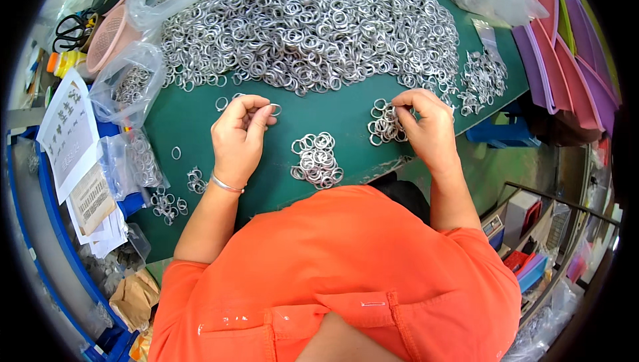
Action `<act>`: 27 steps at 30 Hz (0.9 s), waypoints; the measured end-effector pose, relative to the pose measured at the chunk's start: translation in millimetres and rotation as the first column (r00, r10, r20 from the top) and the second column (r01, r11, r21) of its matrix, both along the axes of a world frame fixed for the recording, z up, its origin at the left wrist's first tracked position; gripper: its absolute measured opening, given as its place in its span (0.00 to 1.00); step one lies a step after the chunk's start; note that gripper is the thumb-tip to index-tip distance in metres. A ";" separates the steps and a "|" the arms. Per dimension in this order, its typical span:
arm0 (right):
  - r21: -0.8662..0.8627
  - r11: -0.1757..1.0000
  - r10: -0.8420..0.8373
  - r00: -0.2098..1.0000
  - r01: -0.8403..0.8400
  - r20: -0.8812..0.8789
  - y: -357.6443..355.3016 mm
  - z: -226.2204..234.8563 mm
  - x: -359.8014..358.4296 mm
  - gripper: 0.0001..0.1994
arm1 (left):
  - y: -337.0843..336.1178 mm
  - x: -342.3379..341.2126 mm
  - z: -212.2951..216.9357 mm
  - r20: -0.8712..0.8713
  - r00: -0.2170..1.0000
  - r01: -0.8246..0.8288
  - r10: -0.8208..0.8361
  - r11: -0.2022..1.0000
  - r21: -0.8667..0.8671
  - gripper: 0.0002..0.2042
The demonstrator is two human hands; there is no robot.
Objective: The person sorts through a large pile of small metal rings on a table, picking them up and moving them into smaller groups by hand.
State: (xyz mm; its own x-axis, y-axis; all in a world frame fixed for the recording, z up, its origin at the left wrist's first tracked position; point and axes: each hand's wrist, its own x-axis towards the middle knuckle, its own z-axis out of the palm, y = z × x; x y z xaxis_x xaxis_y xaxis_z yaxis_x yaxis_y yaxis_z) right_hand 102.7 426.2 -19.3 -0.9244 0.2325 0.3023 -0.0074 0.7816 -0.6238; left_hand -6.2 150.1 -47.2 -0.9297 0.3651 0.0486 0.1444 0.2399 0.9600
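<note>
Silver-grey metal forms the thin round ring [280, 110] pinched between the thumb and fingertips of my left hand [237, 139]; it projects to the right of that grip, its hole in view. My right hand [431, 132] is drawn to a narrow pinch at the edge of a loose cluster of silver-grey metal rings [381, 125], which lies on the flat green tabletop [273, 165] just left of its fingertips; I cannot tell whether a ring sits in that pinch, as the fingers hide the contact. Between my hands, and nearer my body than either grip, lies a separate compact pile of silver-grey rings [318, 162]. Beyond both grips spreads a broad heap of silver-grey metal rings [306, 22]. Handling, by judgement: each ring should be light and stiff, unlikely to break under finger pressure, but smooth enough to slip or roll if pinched loosely. Take hold of the outer rim with the fingertip pads, one on each face of the band. Where rings overlap, neighbours may drag along; select one lying on top with part of its rim exposed.
</note>
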 end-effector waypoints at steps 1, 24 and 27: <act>0.056 0.998 0.008 0.999 -0.010 0.034 4.2 -3.0 3.2 0.05 | 3.7 4.1 -0.4 0.021 0.999 0.031 -0.032 0.999 0.039 0.04; -0.938 0.343 0.426 0.883 0.043 0.196 -62.2 -11.8 -22.6 0.07 | -38.9 4.2 -10.6 -0.373 0.909 -0.042 -0.184 0.851 -0.523 0.15; -0.936 0.348 0.432 0.877 0.052 0.209 -54.2 -9.8 -17.5 0.07 | -33.6 4.3 -10.3 -0.339 0.930 -0.034 -0.141 0.886 -0.462 0.13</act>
State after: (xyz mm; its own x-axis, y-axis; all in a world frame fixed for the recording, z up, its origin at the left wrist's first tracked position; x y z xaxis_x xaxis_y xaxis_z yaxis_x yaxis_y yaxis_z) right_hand 85.2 372.0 -29.0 -0.9432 -0.0668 -0.3254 0.3315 -0.2505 -0.9096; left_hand -1.9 116.6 -57.6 -0.8598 0.4757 0.1858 0.4766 0.6165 0.6268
